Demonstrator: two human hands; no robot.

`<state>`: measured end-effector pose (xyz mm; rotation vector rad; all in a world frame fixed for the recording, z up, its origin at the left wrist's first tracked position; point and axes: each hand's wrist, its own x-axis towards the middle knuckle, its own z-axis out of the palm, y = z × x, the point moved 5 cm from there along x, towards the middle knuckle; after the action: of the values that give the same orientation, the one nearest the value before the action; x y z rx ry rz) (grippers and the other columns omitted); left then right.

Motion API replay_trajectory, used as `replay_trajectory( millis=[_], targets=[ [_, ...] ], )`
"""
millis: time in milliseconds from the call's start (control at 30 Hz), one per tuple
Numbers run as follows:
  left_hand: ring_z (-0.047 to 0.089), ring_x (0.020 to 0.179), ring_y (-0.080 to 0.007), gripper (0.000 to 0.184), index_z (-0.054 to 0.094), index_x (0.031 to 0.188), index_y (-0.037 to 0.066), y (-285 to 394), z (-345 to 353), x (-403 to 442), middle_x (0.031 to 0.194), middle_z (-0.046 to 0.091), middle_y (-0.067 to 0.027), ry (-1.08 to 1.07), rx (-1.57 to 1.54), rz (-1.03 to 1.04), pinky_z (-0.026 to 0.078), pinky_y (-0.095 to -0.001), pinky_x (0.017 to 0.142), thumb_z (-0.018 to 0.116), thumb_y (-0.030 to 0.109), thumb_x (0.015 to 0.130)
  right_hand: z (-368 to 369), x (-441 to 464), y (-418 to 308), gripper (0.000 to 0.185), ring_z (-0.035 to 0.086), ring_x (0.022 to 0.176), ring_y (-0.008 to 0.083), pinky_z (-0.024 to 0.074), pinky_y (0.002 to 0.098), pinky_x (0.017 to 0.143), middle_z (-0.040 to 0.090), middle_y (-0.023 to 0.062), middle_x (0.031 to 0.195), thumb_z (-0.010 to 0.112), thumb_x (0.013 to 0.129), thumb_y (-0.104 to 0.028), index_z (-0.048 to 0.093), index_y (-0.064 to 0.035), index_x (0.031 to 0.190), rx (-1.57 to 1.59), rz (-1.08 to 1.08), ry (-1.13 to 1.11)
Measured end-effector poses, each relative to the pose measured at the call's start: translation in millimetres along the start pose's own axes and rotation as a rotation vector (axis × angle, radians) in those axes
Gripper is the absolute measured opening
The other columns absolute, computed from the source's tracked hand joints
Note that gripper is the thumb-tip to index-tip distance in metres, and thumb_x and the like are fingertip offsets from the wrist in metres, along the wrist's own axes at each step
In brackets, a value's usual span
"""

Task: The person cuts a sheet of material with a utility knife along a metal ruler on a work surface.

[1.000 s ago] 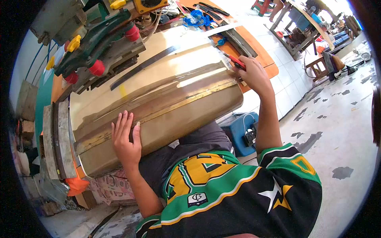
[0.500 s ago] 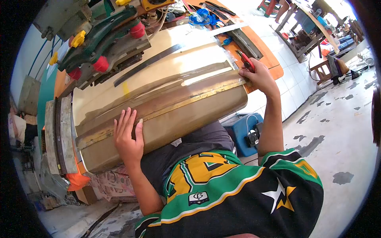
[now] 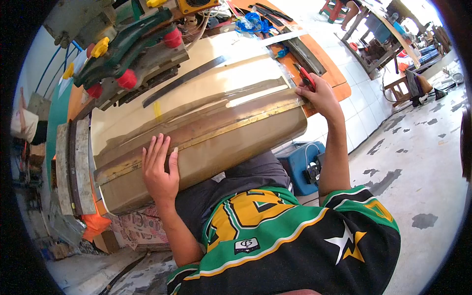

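Note:
My left hand (image 3: 161, 169) lies open, its fingers spread flat over a long worn metal strip (image 3: 231, 120) with a straight edge. The strip stretches across a cream sheet with a brown area (image 3: 246, 135), whose near part curves down over my lap. At the strip's right end, my right hand (image 3: 322, 98) is closed around a red-handled cutter (image 3: 307, 77), its dark tip pointing up and away. The thumb and fingertips of that hand also touch the end of the strip. A narrow dark bar (image 3: 184, 81) rests farther back on the sheet.
A green machine frame with red and yellow knobs (image 3: 128, 78) stands at the back left. Blue plastic (image 3: 253, 23) and dark strips lie on the orange tabletop (image 3: 339, 83). A blue box (image 3: 297, 169) sits on the floor by my leg. Part of another person shows at far left.
Both hands keep their places on the strip. The view has shifted slightly, and the cutter is tilted a little differently. More of a person shows at the far left.

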<state>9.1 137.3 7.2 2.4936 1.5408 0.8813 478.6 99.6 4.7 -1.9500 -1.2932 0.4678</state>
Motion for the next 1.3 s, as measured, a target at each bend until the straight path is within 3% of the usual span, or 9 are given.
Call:
replay_trajectory(
  millis=[67, 100, 167, 267, 300, 633, 1033, 1233, 1300],
  targets=[
    [0.056, 0.141, -0.0292, 0.036, 0.072, 0.135, 0.011, 0.1, -0.8, 0.5, 0.145, 0.066, -0.01, 0.017, -0.003, 0.0, 0.035, -0.0504, 0.123, 0.066, 0.023, 0.102, -0.5, -1.3, -8.5, 0.024, 0.062, 0.085, 0.0131, 0.0517, 0.0314, 0.079, 0.067, 0.0038, 0.092, 0.08, 0.09, -0.016, 0.065, -0.0026, 0.102, -0.054, -0.051, 0.007],
    [0.056, 0.141, -0.0292, 0.036, 0.072, 0.135, 0.011, -1.2, 0.3, 0.8, 0.145, 0.066, -0.01, 0.02, 0.007, -0.009, 0.035, -0.0504, 0.123, 0.066, 0.023, 0.102, 0.3, 0.1, -5.0, 0.024, 0.062, 0.085, 0.0131, 0.0517, 0.0314, 0.079, 0.067, 0.0038, 0.092, 0.08, 0.09, -0.016, 0.065, -0.0026, 0.102, -0.049, -0.059, -0.002],
    [0.057, 0.14, -0.0298, 0.036, 0.072, 0.135, 0.011, -3.4, 1.8, 0.1, 0.144, 0.067, -0.0103, 0.038, 0.006, 0.033, 0.036, -0.0507, 0.122, 0.067, 0.023, 0.102, 3.0, 7.4, 13.2, 0.043, 0.069, 0.087, 0.0217, 0.0545, 0.0393, 0.08, 0.072, 0.012, 0.095, 0.082, 0.087, -0.017, 0.065, 0.0004, 0.122, -0.025, -0.038, -0.052],
    [0.058, 0.139, -0.0324, 0.034, 0.073, 0.131, 0.008, 0.8, -2.4, 1.1, 0.142, 0.067, -0.013, 0.047, -0.066, -0.001, 0.036, -0.0516, 0.122, 0.069, 0.022, 0.101, 5.3, 6.4, 14.1, 0.057, 0.064, 0.083, 0.0126, 0.0543, 0.0313, 0.075, 0.067, 0.0022, 0.091, 0.078, 0.088, -0.01, 0.062, -0.0045, 0.142, 0.066, -0.082, -0.032],
    [0.058, 0.139, -0.0322, 0.033, 0.073, 0.131, 0.008, -0.5, -1.6, 0.3, 0.142, 0.067, -0.0131, 0.062, -0.061, -0.003, 0.037, -0.0517, 0.122, 0.069, 0.022, 0.1, 8.4, 7.9, 20.6, 0.053, 0.062, 0.082, 0.0105, 0.0535, 0.0289, 0.074, 0.065, -0.0002, 0.091, 0.075, 0.09, -0.006, 0.061, -0.003, 0.141, 0.236, -0.087, -0.068],
    [0.062, 0.134, -0.0302, 0.03, 0.077, 0.124, 0.009, -9.1, -1.6, -7.2, 0.135, 0.072, -0.0117, 0.152, -0.027, -0.043, 0.041, -0.0523, 0.119, 0.07, 0.023, 0.099, 4.9, 5.7, 17.6, 0.032, 0.057, 0.083, 0.009, 0.0492, 0.0257, 0.077, 0.062, -0.0006, 0.092, 0.074, 0.098, -0.011, 0.062, -0.0001, 0.126, 0.133, -0.047, -0.089],
    [0.063, 0.133, -0.0308, 0.028, 0.077, 0.124, 0.008, -11.0, 1.1, -5.6, 0.135, 0.071, -0.0126, 0.139, -0.055, -0.058, 0.039, -0.0526, 0.12, 0.067, 0.021, 0.101, 5.5, 9.4, 27.7, 0.06, 0.063, 0.089, 0.0132, 0.0538, 0.0312, 0.082, 0.064, 0.002, 0.101, 0.074, 0.094, -0.012, 0.054, -0.0041, 0.15, 0.106, -0.084, -0.074],
    [0.063, 0.133, -0.0311, 0.03, 0.077, 0.124, 0.007, -8.7, 1.9, -5.4, 0.134, 0.072, -0.0132, 0.135, -0.057, -0.04, 0.039, -0.0526, 0.12, 0.068, 0.022, 0.1, 2.1, -1.2, -1.3, 0.046, 0.064, 0.089, 0.0127, 0.0532, 0.03, 0.083, 0.068, 0.0035, 0.099, 0.073, 0.095, -0.01, 0.061, -0.0017, 0.139, 0.003, -0.018, -0.044],
    [0.062, 0.134, -0.032, 0.031, 0.076, 0.125, 0.007, -2.9, 2.5, -4.1, 0.135, 0.071, -0.0135, 0.124, -0.048, -0.03, 0.039, -0.0532, 0.12, 0.068, 0.022, 0.1, 0.8, -2.2, -2.5, 0.041, 0.072, 0.091, 0.0235, 0.0552, 0.0384, 0.083, 0.074, 0.0137, 0.098, 0.077, 0.092, -0.017, 0.065, -0.0011, 0.128, -0.006, -0.03, -0.023]
  ],
)
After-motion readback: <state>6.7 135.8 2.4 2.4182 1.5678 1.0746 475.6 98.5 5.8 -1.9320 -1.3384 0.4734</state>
